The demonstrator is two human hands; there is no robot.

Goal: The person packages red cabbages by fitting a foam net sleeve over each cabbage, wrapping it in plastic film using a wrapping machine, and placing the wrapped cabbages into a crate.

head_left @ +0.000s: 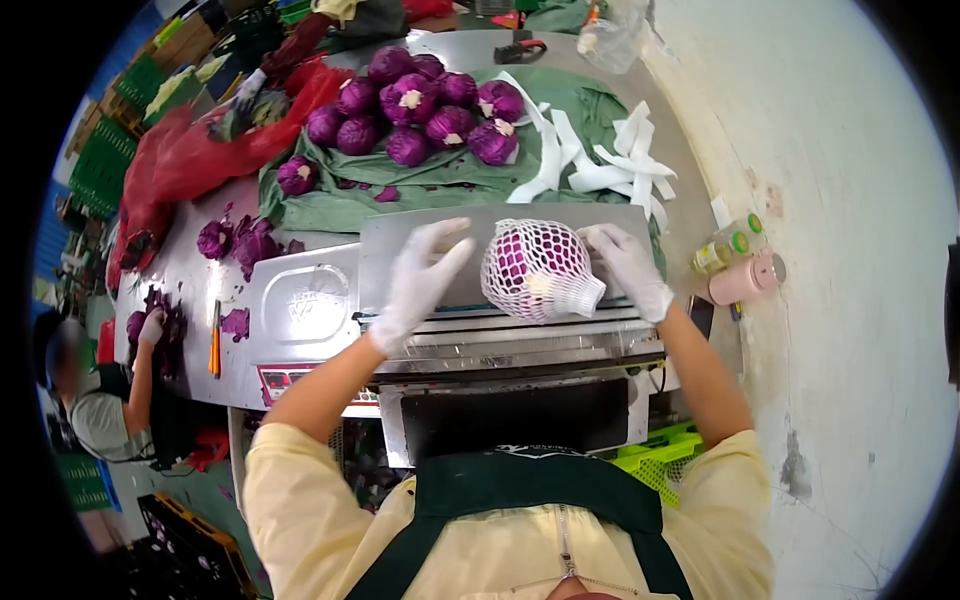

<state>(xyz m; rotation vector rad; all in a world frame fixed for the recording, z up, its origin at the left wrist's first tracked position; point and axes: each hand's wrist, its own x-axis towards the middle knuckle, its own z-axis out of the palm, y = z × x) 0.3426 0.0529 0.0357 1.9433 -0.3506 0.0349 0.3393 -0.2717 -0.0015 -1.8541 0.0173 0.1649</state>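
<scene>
Far left, co-worker's gloved hand [152,327] on dark purple leaves; red mesh bag [170,165] beyond, on the table. Orange-handled knife [215,345] lies near the scale [300,310], which has a bare metal pan. Then the left hand [425,275]: white glove, open, fingers apart, over the metal plate [458,292], clear of the cabbage. Purple cabbages [408,98] heaped behind on green cloth [365,208]. Netted cabbage [535,265] sits on the plate between both hands, white net's gathered end pointing lower right. Right hand [625,265], gloved, fingers bent, at its right side; can't tell if gripping the net. White strips [640,165] behind, pink bottle [745,278] far right.
</scene>
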